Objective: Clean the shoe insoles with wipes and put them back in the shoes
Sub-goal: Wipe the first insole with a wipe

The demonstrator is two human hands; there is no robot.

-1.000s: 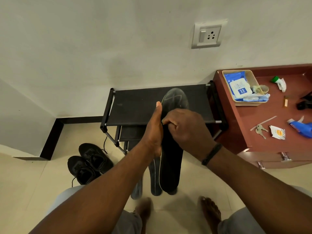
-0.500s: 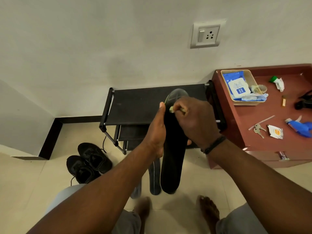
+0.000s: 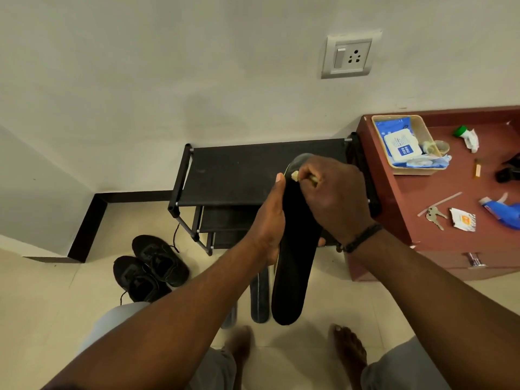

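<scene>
We steady the black insole (image 3: 292, 266) upright in our left hand (image 3: 270, 220); our right hand (image 3: 334, 195) pinches what seems a balled wipe (image 3: 295, 175) at its toe. Rub firmly downward.

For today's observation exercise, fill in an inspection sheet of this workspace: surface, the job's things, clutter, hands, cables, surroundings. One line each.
Surface: beige tiled floor; black shoe rack against the wall.
Job's things: black insole held upright; small wad of wipe at its toe end; two more insoles on the floor beneath; pair of black shoes left of the rack; wipes pack in a tray.
Clutter: keys, torn sachet, blue tube on the red cabinet.
Hands: left hand grips the insole's edge; right hand pinches the wipe.
Cables: nothing seen.
Surroundings: white wall, wall socket.
</scene>
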